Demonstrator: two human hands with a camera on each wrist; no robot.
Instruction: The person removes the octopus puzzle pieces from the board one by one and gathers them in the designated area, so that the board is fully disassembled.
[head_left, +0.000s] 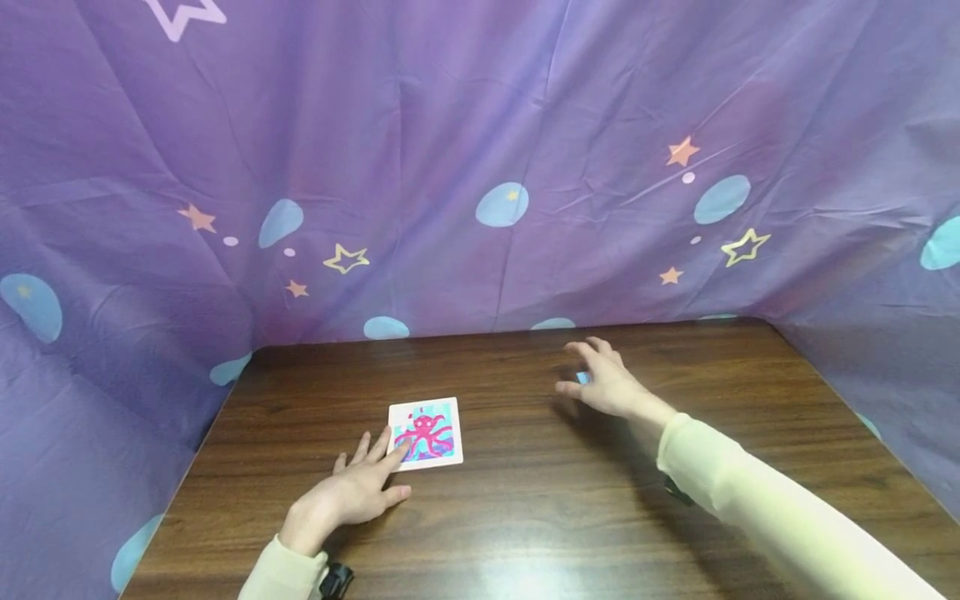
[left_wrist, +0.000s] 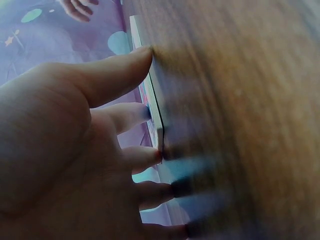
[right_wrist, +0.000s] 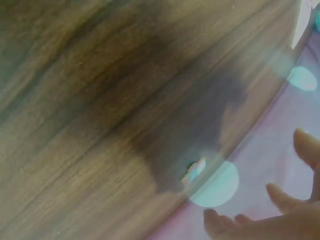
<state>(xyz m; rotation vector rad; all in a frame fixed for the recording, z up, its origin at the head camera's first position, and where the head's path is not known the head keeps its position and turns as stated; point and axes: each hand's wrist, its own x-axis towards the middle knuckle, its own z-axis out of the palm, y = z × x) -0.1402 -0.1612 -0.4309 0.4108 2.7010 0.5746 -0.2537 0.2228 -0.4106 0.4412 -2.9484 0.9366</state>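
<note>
A square octopus picture board (head_left: 442,433) with a white border lies on the table, left of the middle. A pale patch shows in the upper left of its picture. My left hand (head_left: 351,493) rests at its left edge with fingers spread, the index fingertip on the picture. In the left wrist view the board (left_wrist: 156,117) is seen edge-on beside the fingers. My right hand (head_left: 609,387) hovers over a small blue piece (head_left: 583,378), fingers apart and slightly bent. The right wrist view shows this piece (right_wrist: 194,171), notched like a jigsaw piece, on the tabletop, apart from the fingers.
The dark wood-grain table (head_left: 525,483) reaches back to a purple curtain (head_left: 435,167) with stars and blue spots, which also hangs at both sides. A dark band (head_left: 335,579) sits at the left wrist.
</note>
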